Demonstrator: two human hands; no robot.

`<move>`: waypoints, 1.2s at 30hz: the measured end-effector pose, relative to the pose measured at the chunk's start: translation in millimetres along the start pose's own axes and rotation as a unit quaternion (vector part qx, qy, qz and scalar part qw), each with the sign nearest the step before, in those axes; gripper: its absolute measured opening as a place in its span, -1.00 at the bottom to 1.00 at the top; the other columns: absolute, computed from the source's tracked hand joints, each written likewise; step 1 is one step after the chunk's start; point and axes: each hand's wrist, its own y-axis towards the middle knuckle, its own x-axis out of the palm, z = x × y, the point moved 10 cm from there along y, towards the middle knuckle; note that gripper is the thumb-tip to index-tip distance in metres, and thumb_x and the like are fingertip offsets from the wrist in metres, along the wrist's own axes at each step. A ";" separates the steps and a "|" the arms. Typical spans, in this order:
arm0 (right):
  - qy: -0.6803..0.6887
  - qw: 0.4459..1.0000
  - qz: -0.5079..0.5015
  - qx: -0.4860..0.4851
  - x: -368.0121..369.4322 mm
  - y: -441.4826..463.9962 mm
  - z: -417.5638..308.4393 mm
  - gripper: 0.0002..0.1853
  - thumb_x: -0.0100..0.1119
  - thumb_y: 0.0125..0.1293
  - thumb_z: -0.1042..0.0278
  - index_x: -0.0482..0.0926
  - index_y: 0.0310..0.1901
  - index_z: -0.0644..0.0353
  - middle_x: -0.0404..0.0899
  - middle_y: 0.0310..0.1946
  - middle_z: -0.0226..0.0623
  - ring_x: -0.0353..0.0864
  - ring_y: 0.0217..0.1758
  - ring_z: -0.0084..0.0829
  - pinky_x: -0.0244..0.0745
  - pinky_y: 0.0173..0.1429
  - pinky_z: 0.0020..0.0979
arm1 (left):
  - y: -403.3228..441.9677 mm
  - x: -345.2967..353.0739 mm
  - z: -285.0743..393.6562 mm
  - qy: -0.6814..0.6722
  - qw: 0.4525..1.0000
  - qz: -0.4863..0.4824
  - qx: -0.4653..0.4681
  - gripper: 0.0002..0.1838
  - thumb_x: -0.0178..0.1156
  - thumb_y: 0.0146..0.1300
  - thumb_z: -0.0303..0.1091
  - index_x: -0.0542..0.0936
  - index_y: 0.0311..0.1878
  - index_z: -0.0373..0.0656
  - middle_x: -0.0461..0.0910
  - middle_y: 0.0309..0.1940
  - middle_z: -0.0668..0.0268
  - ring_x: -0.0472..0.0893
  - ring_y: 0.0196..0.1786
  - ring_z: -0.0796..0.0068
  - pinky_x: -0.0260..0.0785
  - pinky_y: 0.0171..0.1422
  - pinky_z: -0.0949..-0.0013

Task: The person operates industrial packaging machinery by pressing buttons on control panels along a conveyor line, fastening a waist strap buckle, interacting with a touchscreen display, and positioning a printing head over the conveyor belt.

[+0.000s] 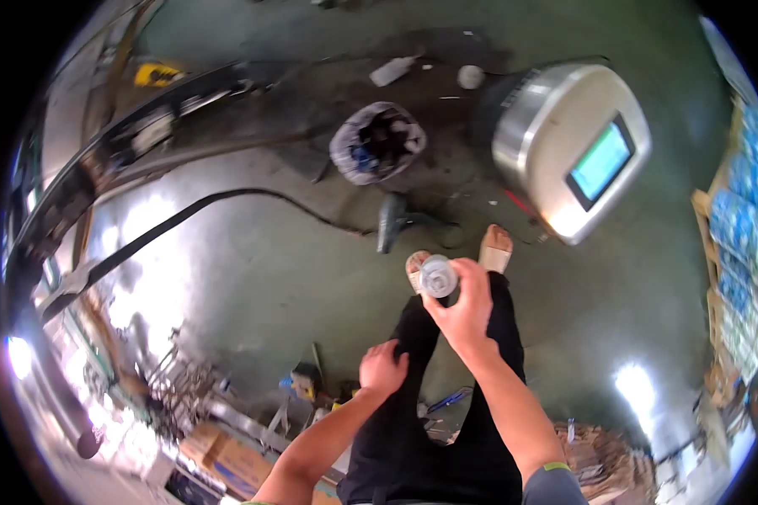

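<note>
My right hand (467,307) is closed around a clear plastic bottle (438,278), its thumb and fingers on the sides. From above the bottle shows as a round, see-through shape, and its lower part is hidden. It is held out in front of my knees, over one foot. My left hand (383,369) is lower, by my left thigh, with nothing visible in it. Its fingers are loosely bent, with the thumb apart.
A metal-cased machine with a lit screen (600,164) stands ahead on the right. A lined waste bin (377,143) and a grey handheld device (390,220) are ahead. A dark bar (210,200) crosses the left. Wrapped blue packs (737,223) are stacked right; cardboard boxes (227,459) lie behind left.
</note>
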 end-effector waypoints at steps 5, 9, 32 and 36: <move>-0.067 0.989 -0.027 0.132 66.8 -78.2 162.5 -0.34 0.52 -0.02 0.44 0.42 0.16 0.17 0.55 0.10 -0.10 0.59 0.13 0.03 0.60 0.16 -0.09 | 4.1 -12.7 -34.3 -0.021 1.000 -0.002 -0.015 -0.63 0.30 0.30 -0.20 0.65 0.11 -0.15 0.71 0.02 0.14 0.62 0.15 0.03 0.46 0.28 0.11; -0.115 0.980 -0.017 0.163 119.5 -90.6 277.3 -0.30 0.51 0.01 0.45 0.37 0.21 0.13 0.53 0.13 -0.11 0.59 0.16 0.04 0.61 0.16 -0.07 | 20.5 -26.1 -31.0 0.000 1.000 0.006 0.006 -0.62 0.31 0.30 -0.23 0.64 0.14 -0.13 0.70 0.07 0.18 0.61 0.19 0.08 0.43 0.34 0.11; -0.119 0.951 -0.166 0.233 18.5 -238.2 262.9 -0.51 0.28 0.31 0.16 0.57 0.26 0.02 0.64 0.23 -0.18 0.64 0.24 -0.07 0.57 0.30 -0.14 | -73.8 9.8 -11.7 0.093 0.989 0.052 0.100 -0.64 0.30 0.30 -0.11 0.69 0.06 -0.09 0.71 0.02 0.11 0.64 0.11 0.02 0.48 0.27 0.06; 0.266 0.872 0.041 0.409 -162.0 -364.1 168.7 -0.80 0.20 0.48 0.35 0.68 0.04 0.17 0.76 -0.17 -0.33 0.73 -0.07 -0.44 0.64 0.03 -0.41 | -194.0 -9.5 22.2 0.096 0.990 -0.046 0.089 -0.52 0.28 0.32 0.07 0.67 0.15 -0.03 0.72 0.06 0.12 0.66 0.16 0.07 0.48 0.29 0.07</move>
